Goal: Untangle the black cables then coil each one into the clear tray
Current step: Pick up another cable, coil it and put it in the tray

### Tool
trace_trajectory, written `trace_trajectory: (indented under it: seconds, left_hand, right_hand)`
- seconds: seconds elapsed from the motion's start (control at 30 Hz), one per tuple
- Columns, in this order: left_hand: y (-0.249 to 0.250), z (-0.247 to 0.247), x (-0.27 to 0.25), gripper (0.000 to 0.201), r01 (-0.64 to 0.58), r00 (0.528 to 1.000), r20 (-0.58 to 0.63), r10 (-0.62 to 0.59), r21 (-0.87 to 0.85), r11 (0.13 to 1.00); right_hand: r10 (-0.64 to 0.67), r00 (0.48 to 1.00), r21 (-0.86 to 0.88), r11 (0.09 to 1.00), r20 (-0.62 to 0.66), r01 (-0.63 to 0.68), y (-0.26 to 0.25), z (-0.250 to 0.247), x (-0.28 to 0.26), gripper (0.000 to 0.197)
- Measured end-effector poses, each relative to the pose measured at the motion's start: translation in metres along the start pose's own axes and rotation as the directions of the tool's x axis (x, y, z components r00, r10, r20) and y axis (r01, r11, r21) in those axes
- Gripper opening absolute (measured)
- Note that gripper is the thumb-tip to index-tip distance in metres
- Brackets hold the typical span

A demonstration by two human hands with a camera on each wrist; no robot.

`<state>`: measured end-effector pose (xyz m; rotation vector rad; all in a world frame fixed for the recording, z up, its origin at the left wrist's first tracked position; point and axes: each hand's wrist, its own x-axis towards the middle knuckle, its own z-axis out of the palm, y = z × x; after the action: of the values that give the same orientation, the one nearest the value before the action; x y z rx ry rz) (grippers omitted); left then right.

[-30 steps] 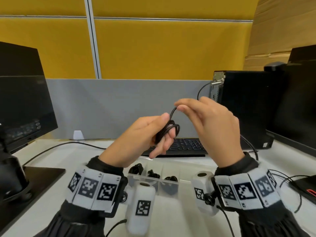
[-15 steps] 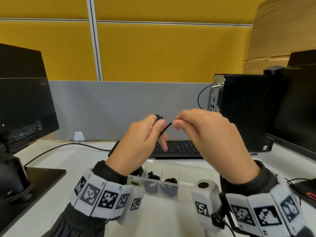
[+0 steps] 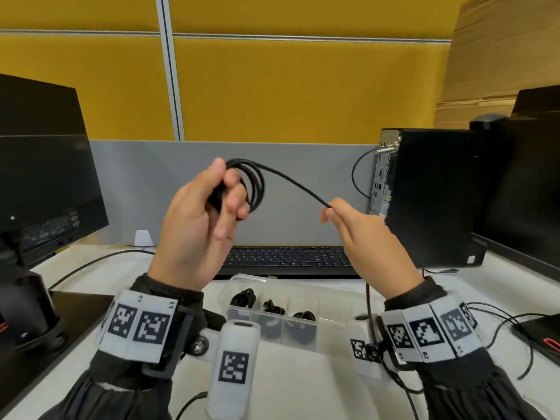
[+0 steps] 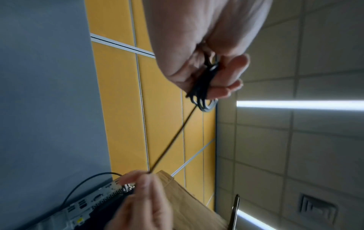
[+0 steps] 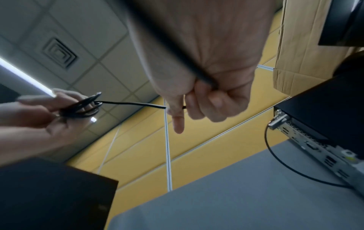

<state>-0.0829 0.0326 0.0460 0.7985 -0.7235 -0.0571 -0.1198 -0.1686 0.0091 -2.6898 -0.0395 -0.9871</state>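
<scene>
Holding one cable [image 3: 291, 180], three coiled in tray [image 3: 242, 278]

The head view looks forward and down over the desk [image 3: 303, 389], both hands raised mid-frame and the yellow partition [image 3: 303, 86] at 12 o'clock. The left wrist view sits close under the left hand [image 4: 206, 46], rolled sideways, aimed up at partition and ceiling [image 4: 295, 140]. The right wrist view looks up past the right hand [image 5: 206, 62]. All 3 views share the black cable [image 3: 291, 180] stretched between the hands and the computer tower [image 3: 430, 198].
</scene>
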Motion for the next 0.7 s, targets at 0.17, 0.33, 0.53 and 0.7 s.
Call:
trace_trajectory:
  seconds: [0.17, 0.33, 0.53, 0.7]
  left_hand:
    - [-0.008, -0.001, 0.005, 0.032, -0.130, 0.984, -0.125, 0.128, -0.001, 0.992]
    - [-0.020, -0.015, 0.011, 0.025, -0.189, 0.962, -0.113, 0.247, 0.376, 0.907]
    - [-0.039, -0.024, 0.005, 0.026, -0.174, 0.973, 0.058, 0.222, 0.821, 0.545]
    - [-0.028, -0.021, -0.004, 0.062, -0.043, 0.962, 0.181, -0.203, 0.837, 0.546]
  right_hand:
    - [-0.071, 0.900, 0.016, 0.997, 0.431, 0.071, -0.010, 0.012, -0.006, 0.028]
    - [-0.221, 0.834, 0.123, 0.975, 0.505, 0.184, -0.038, 0.013, -0.012, 0.028]
    - [-0.332, 0.805, 0.198, 0.943, 0.491, 0.268, -0.054, -0.008, -0.019, 0.024]
    - [-0.248, 0.961, 0.226, 0.950, 0.125, 0.216, -0.044, -0.026, -0.012, 0.020]
